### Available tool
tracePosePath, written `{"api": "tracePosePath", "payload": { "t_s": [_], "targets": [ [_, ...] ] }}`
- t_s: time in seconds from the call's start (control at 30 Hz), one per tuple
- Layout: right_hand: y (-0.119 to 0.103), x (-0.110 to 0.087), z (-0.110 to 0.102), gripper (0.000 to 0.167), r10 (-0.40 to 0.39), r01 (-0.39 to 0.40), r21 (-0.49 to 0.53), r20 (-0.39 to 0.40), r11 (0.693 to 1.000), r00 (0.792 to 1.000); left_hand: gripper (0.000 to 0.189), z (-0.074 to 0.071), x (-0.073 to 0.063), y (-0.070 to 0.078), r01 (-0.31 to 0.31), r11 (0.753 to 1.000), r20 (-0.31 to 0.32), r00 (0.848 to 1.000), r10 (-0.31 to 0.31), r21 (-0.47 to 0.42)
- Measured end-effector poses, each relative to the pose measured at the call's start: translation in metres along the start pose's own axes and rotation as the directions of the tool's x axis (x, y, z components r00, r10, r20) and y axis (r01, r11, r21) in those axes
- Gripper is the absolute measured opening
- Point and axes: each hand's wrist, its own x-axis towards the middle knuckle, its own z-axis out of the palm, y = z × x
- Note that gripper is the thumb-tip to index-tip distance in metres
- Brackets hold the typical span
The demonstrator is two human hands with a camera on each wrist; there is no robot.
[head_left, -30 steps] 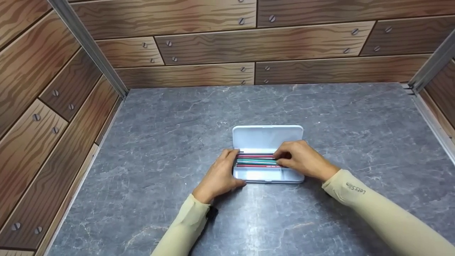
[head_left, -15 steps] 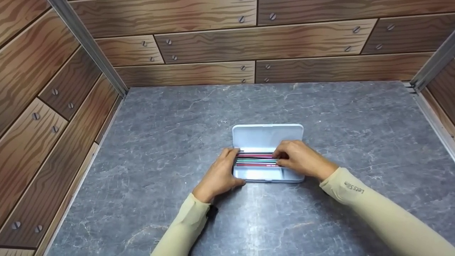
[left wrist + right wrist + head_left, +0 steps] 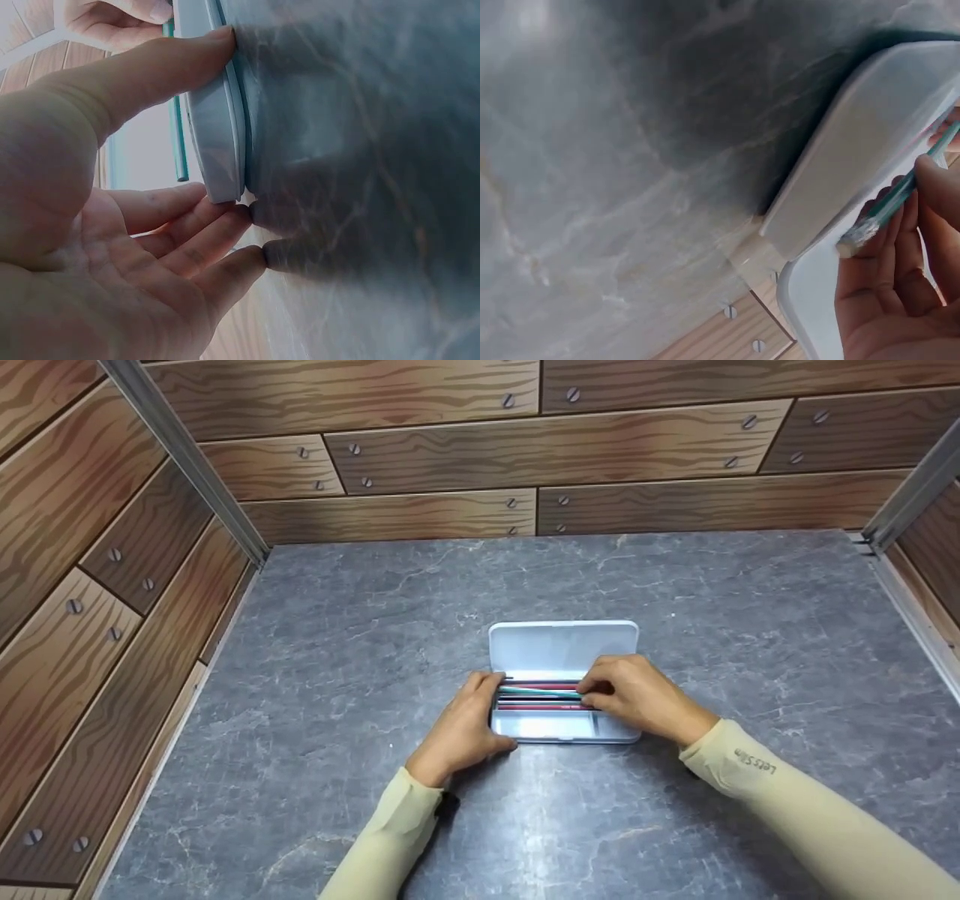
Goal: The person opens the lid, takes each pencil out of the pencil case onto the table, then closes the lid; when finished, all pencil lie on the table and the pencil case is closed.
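An open white pencil case (image 3: 562, 646) lies on the grey table, its lid tipped back. My left hand (image 3: 461, 726) holds the case's left end, thumb at the front edge and fingers behind; the left wrist view shows the thumb (image 3: 161, 71) along its side. My right hand (image 3: 637, 696) pinches a green pencil (image 3: 896, 196) near its eraser end, between thumb and fingers. That pencil slants over the others in the case, and its far end hangs raised above the rim in the left wrist view. Several more pencils, including a red pencil (image 3: 532, 707), lie lengthwise inside.
A front compartment (image 3: 544, 725) of the case, with a small divider, shows its bare floor. Wood-patterned walls (image 3: 555, 450) enclose the grey marbled table (image 3: 360, 622) at the back and sides, with metal posts (image 3: 195, 472) at the corners.
The green pencil has risen from lying level among the others, and its left end has swung toward the lid. The right hand has barely shifted. My left hand stays on the case.
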Motion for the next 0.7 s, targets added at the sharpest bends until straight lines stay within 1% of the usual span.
{"api": "tracePosePath", "payload": {
  "t_s": [0.17,0.33,0.47,0.57,0.7],
  "targets": [
    [-0.002,-0.007,-0.009,0.01,0.091,-0.091,0.107,0.005,0.99,0.996,0.101,-0.001,0.0,0.0,0.002,1.0,0.002,1.0,-0.002,-0.002],
    [-0.007,-0.019,-0.02,0.012,0.205,-0.195,0.214,-0.024,0.957,0.979,0.101,-0.001,-0.001,0.001,0.015,1.0,0.012,1.0,-0.015,-0.025],
    [-0.008,-0.032,-0.031,0.014,0.274,-0.247,0.262,-0.073,0.933,0.959,0.101,-0.002,0.0,0.002,0.009,1.0,0.01,1.0,-0.009,-0.022],
    [-0.006,-0.044,-0.038,0.015,0.312,-0.272,0.261,-0.125,0.926,0.942,0.101,-0.003,0.0,0.003,0.007,1.0,0.009,1.0,-0.007,-0.022],
    [-0.001,-0.06,-0.042,0.016,0.388,-0.337,0.259,-0.179,0.905,0.904,0.101,-0.002,-0.001,0.003,0.005,1.0,0.013,1.0,-0.005,-0.027]
  ]
}}
